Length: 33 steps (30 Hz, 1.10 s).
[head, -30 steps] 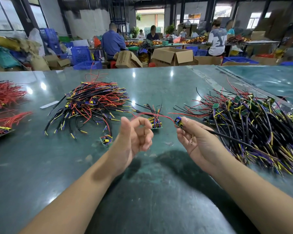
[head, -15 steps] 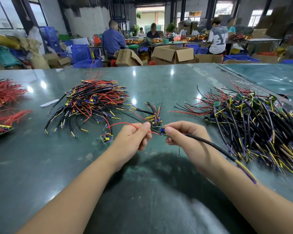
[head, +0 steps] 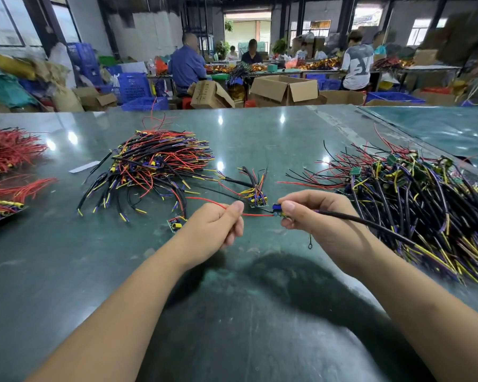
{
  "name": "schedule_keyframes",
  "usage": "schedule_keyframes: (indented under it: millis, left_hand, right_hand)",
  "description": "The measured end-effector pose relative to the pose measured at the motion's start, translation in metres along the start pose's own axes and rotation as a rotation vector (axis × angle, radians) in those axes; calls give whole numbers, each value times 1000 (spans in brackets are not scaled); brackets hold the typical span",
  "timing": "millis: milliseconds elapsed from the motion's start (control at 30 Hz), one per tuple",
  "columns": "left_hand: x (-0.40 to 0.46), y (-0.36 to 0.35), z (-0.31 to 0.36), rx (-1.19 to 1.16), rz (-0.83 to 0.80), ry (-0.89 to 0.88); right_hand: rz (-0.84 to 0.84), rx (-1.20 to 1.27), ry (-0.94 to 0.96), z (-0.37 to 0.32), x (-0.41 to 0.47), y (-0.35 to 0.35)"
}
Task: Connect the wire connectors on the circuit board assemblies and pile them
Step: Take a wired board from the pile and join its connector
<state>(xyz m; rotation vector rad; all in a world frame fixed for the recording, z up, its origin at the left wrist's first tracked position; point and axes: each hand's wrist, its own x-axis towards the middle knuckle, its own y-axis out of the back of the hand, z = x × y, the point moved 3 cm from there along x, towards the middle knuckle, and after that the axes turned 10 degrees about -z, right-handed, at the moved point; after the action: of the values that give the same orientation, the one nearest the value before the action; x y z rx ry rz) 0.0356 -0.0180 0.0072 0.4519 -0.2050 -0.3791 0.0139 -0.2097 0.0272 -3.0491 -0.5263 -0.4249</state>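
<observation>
Above the dark green glossy counter [head: 260,312], the right hand [head: 315,216] pinches a small green circuit board with a blue capacitor [head: 278,209], black cable trailing right, while the left hand [head: 218,224] grips its thin red wire [head: 255,215]. A tidy bundle of wired boards [head: 155,166] lies far left; judging by the big tangled heap of boards and wires [head: 414,199] on the right, plenty remains.

Table [head: 66,271]: I see dark green, glossy, mottled with paler patches.
Held wire [head: 255,215]: red.
Held cable [head: 370,226]: black, with yellow and purple ends.
Held board's component [head: 277,207]: blue.
Left pile [head: 155,164]: I read black, red, yellow and purple strands.
Right pile [head: 425,202]: same mix, plus green boards.
Far-left bundles [head: 9,150]: red.
Crates [head: 134,86]: blue.
Boxes [head: 284,89]: brown cardboard.
</observation>
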Motion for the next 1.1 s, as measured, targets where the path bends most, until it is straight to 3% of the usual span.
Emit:
schedule_keyframes:
  millis: [167,767,833,933,1000,1100]
  left_hand:
    - [1,8,-3,-25,104,17]
    - [4,11,-2,-86,360,42]
    - [4,10,1,-286,301,67]
    - [-1,0,11,-540,84,85]
    - [-3,-11,15,-521,4,26]
    - [-2,-21,15,-417,69,-43]
  right_hand:
    - [-70,-31,-36,-2,0,7]
    - [-70,-41,-98,7,1,0]
    - [-23,4,-105,13,2,-5]
    - [37,167,-97,17,3,-10]
    - [30,215,-82,17,4,-12]
    - [17,168,-85,18,4,-15]
